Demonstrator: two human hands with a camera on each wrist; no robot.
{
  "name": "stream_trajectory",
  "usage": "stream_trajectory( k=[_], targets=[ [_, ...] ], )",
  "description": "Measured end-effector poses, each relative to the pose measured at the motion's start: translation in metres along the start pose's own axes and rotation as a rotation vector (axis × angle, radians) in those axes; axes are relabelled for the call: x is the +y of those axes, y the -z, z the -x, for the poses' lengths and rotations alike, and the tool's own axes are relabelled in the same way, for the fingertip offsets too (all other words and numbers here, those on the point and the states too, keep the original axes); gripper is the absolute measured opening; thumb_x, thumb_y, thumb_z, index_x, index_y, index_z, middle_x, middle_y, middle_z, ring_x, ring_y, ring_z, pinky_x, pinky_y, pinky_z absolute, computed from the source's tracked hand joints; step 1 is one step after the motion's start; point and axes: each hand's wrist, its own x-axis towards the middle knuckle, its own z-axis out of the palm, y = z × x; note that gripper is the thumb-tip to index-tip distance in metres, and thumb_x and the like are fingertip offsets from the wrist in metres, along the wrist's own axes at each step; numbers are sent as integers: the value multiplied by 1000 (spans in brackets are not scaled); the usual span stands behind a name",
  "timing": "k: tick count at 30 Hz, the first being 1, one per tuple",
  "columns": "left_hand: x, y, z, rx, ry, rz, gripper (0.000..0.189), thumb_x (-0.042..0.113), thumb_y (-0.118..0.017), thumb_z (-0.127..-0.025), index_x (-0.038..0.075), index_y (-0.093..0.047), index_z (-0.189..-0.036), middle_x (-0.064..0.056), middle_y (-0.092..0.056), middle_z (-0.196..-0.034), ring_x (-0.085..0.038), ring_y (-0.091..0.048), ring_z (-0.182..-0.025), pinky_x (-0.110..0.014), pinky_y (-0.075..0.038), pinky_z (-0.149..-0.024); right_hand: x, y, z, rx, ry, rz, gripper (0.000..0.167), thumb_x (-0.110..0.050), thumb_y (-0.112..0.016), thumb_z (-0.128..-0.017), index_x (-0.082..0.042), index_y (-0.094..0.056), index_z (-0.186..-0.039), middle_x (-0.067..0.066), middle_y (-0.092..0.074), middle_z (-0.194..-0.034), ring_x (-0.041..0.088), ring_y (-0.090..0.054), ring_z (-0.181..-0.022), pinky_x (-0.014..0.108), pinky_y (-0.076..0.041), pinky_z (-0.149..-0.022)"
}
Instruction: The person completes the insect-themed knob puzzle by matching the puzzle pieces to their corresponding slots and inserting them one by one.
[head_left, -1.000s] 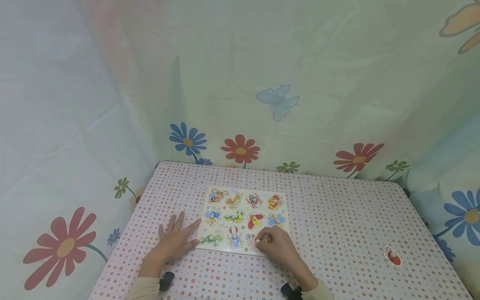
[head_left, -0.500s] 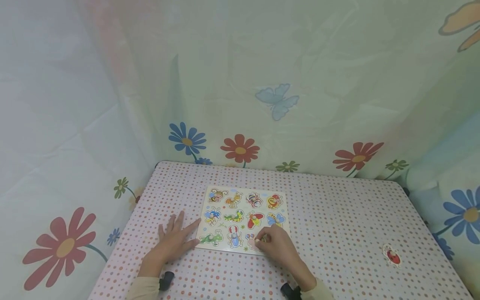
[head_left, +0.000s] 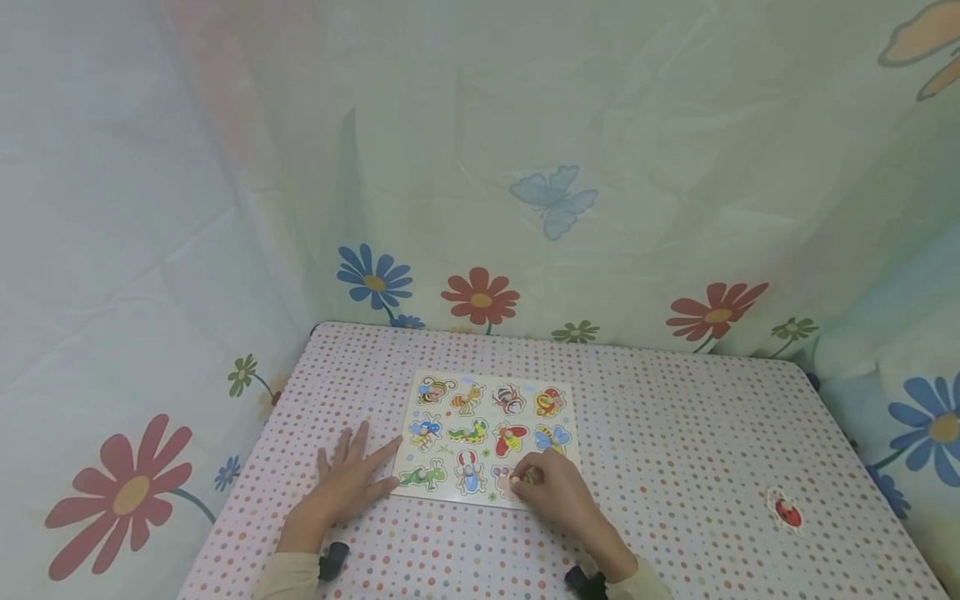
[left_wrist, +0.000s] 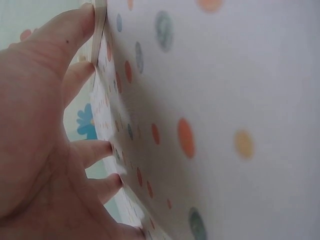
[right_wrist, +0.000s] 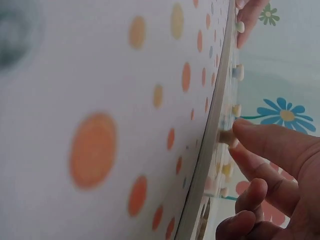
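A wooden peg puzzle board (head_left: 487, 454) with several cartoon insect pieces lies on the table. My right hand (head_left: 555, 492) is over its near right corner. In the right wrist view its thumb and index finger pinch the small knob (right_wrist: 227, 136) of a puzzle piece in the bottom row. Only the pinkish left part of that piece (head_left: 501, 482) shows in the head view; the hand covers the rest. My left hand (head_left: 347, 483) lies spread on the table, thumb and index fingertips touching the board's left edge. A red ladybug piece (head_left: 787, 512) lies apart on the right.
The table (head_left: 675, 450) has a dotted cover. Behind it and at both sides hangs a curtain (head_left: 465, 167) printed with flowers and butterflies. A dark recess (right_wrist: 204, 217) shows in the board near the right hand's curled fingers. Other knobs (right_wrist: 239, 72) stand up from the board.
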Motion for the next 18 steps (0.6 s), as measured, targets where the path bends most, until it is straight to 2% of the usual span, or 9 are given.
stream_trajectory(
  k=[3, 8, 18],
  targets=[
    [-2, -1, -1, 2, 1, 2, 65, 51, -60, -96, 38, -36, -155, -20, -1, -165, -50, 5, -147, -77, 10, -106, 6, 8, 1, 16, -16, -61, 8, -13, -81, -83, -18, -75, -86, -2, -48, -73, 14, -44, -65, 26, -38, -54],
    [-2, -2, -2, -5, 5, 6, 66, 51, -60, -96, 38, -36, -155, -20, 0, -166, -49, 6, -147, -76, 12, -106, 28, 31, 5, 81, -52, -99, 9, -12, -78, -86, -15, -76, -95, -1, -49, -76, 15, -45, -65, 25, -39, -54],
    [0, -1, -1, -3, 17, 14, 65, 49, -61, -96, 38, -36, -155, -19, 0, -166, -49, 7, -147, -75, 13, -106, 69, 78, 28, 219, -84, -42, 15, -16, -76, -91, -9, -74, -104, 2, -47, -80, 16, -39, -64, 25, -36, -50]
  ],
)
